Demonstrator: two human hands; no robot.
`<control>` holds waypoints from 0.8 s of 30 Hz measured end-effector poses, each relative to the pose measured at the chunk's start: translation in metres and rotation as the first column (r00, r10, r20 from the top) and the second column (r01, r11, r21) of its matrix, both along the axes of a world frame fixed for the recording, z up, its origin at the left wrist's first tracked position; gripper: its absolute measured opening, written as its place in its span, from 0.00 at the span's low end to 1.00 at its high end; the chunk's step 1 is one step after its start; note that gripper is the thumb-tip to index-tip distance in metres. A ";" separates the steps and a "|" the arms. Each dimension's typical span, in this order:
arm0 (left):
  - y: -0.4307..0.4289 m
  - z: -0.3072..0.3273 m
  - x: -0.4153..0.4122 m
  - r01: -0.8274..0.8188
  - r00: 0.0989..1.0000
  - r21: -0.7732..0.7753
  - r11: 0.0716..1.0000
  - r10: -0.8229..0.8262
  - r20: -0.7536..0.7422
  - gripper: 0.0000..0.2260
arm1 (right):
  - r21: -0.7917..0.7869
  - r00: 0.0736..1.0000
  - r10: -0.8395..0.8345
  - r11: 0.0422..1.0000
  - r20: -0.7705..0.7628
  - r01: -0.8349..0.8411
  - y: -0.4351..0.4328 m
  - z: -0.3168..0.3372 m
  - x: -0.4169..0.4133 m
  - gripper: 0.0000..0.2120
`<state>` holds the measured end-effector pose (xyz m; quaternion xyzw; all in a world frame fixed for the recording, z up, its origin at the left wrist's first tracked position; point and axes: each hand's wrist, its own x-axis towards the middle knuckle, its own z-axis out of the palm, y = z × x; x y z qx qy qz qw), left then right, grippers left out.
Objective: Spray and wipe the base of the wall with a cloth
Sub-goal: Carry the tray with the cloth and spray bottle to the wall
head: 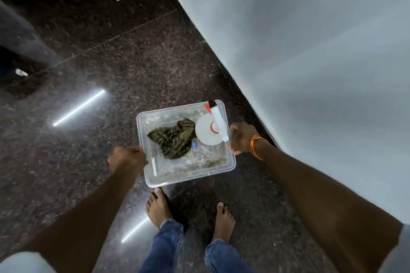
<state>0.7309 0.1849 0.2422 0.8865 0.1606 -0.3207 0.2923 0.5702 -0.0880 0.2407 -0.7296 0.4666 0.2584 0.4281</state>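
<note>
Left grip (128,158) and right grip (240,138) clasp the tub (190,180) by opposite rims, so cloth (175,137) and bottle (208,132) ride level beside the wall (310,51).

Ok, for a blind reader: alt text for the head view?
A person's left hand and right hand grip opposite rims of a clear tub holding a green cloth and white spray bottle, beside a pale wall.
</note>
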 end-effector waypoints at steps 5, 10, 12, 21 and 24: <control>-0.001 -0.027 0.029 -0.015 1.000 -0.046 0.999 0.015 0.021 0.10 | -0.066 0.992 0.124 0.990 -0.031 -0.126 -0.007 -0.027 0.045 0.08; -0.002 -0.102 0.058 -0.055 0.997 -0.088 0.995 0.059 0.041 0.07 | -0.128 0.981 0.193 0.974 0.023 -0.188 -0.020 -0.100 0.094 0.06; -0.007 -0.124 0.076 -0.062 0.997 -0.110 0.992 0.067 0.037 0.05 | -0.135 0.970 0.241 0.962 0.025 -0.235 -0.023 -0.122 0.109 0.06; 0.080 -0.316 -0.075 0.044 0.998 -0.197 0.979 -0.033 0.059 0.25 | -0.172 0.965 0.252 0.956 0.073 -0.237 -0.040 -0.236 0.163 0.03; -0.004 -0.270 0.105 0.015 0.993 -0.106 0.994 -0.003 0.116 0.06 | -0.140 0.967 0.235 0.965 0.102 -0.220 -0.040 -0.262 0.177 0.08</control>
